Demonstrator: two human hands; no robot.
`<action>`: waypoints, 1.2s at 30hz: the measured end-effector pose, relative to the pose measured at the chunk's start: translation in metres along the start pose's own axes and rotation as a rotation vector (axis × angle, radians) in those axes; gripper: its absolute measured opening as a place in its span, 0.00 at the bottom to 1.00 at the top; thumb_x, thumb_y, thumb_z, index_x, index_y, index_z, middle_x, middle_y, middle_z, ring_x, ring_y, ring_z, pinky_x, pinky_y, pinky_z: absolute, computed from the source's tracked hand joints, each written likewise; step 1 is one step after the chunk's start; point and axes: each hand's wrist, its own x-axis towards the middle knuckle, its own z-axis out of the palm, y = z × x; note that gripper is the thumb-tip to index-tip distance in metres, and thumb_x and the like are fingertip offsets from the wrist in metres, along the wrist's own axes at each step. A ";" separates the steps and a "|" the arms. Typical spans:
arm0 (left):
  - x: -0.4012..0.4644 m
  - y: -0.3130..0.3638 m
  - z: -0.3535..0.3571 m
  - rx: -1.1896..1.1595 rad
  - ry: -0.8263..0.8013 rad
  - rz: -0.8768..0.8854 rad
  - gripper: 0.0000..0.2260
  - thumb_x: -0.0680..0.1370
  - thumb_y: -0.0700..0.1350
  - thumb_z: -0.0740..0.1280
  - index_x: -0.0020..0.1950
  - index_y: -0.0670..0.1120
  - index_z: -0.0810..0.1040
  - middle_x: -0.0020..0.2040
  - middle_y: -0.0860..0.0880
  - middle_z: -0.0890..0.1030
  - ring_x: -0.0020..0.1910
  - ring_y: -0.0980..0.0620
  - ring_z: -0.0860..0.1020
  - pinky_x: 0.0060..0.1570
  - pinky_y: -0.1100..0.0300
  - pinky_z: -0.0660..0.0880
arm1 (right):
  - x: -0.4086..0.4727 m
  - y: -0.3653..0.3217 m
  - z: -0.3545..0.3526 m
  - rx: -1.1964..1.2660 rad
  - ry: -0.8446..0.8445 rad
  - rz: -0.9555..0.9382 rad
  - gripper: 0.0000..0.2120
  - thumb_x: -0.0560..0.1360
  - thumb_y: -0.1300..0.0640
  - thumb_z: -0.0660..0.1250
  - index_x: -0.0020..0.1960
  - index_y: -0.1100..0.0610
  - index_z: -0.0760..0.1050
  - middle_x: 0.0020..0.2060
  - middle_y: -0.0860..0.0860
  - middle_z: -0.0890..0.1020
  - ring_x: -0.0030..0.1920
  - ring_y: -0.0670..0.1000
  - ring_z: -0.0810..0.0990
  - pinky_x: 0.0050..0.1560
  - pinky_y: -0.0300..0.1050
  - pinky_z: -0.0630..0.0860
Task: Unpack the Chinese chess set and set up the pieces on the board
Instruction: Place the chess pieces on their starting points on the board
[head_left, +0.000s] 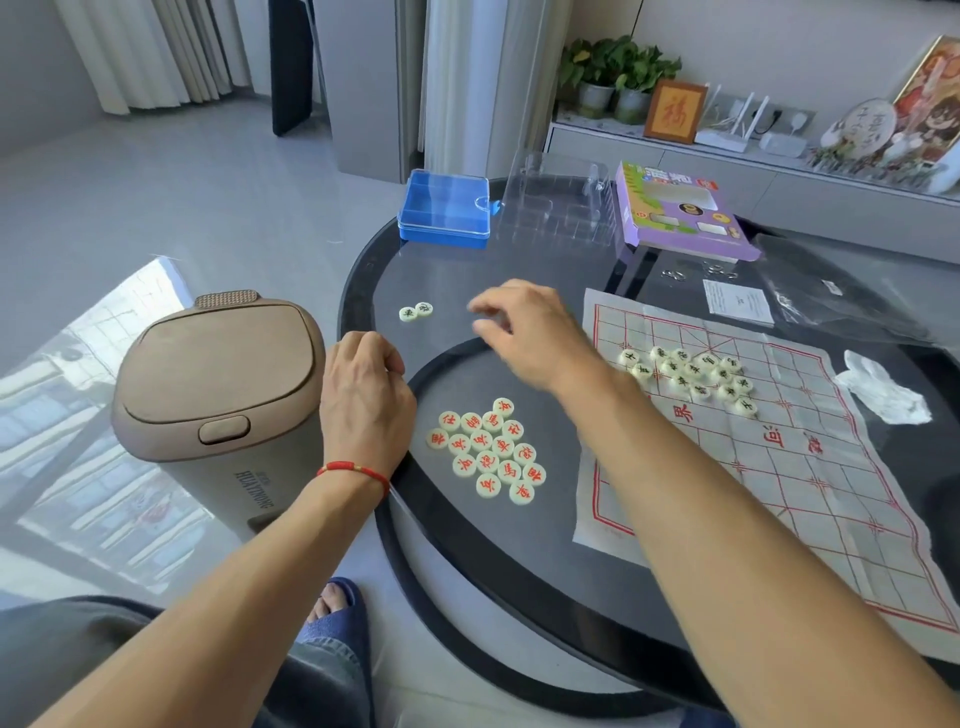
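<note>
The left hand (366, 395), with a red cord bracelet (353, 469) at its wrist, sits at the near left edge of the dark glass table (519, 561) with its fingers curled under; whether anything lies inside the fist cannot be told. The right hand (524, 332) hovers over the middle of the table, fingers bent and blurred, so whether it pinches a piece cannot be told either. Just beyond the hands, two green-lettered pieces (416, 312) lie touching each other on the bare glass. Between the forearms, close to the near rim, a tight cluster of red-lettered pieces (491, 451) lies face up. To the right, the cloth board (810, 467) with red lines is spread out, creased, and a second cluster of green-lettered pieces (691, 376) sits on its far half, not set on the line crossings. At the far side of the table stand a blue plastic case (444, 208), a clear plastic tray (558, 208) and a purple cardboard box (680, 213), side by side. Near the board's far edge lie a small white paper slip (737, 302) and a clear plastic bag (852, 291); a crumpled white wrapper (883, 387) rests just beside the board's right edge. On the floor, left of the table, stands a brown lidded bin (218, 389).
</note>
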 end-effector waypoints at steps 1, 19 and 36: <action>0.000 0.000 0.000 -0.002 0.001 0.001 0.10 0.71 0.30 0.60 0.40 0.44 0.73 0.44 0.46 0.76 0.47 0.46 0.71 0.46 0.59 0.65 | 0.009 -0.010 0.010 -0.005 -0.035 -0.034 0.15 0.80 0.56 0.66 0.66 0.52 0.80 0.60 0.52 0.80 0.58 0.53 0.79 0.61 0.51 0.76; 0.001 -0.003 -0.001 0.001 -0.028 -0.002 0.09 0.74 0.31 0.61 0.41 0.44 0.73 0.45 0.47 0.75 0.47 0.48 0.70 0.46 0.56 0.69 | 0.010 0.036 -0.016 -0.063 0.039 0.047 0.08 0.81 0.57 0.66 0.57 0.58 0.80 0.54 0.56 0.77 0.57 0.58 0.77 0.60 0.50 0.73; 0.024 0.020 -0.019 0.234 -0.280 -0.037 0.09 0.74 0.35 0.63 0.48 0.45 0.81 0.50 0.45 0.78 0.48 0.43 0.76 0.47 0.48 0.78 | -0.085 0.123 -0.105 -0.306 0.000 0.349 0.17 0.83 0.57 0.57 0.70 0.54 0.73 0.64 0.54 0.76 0.62 0.56 0.76 0.60 0.54 0.75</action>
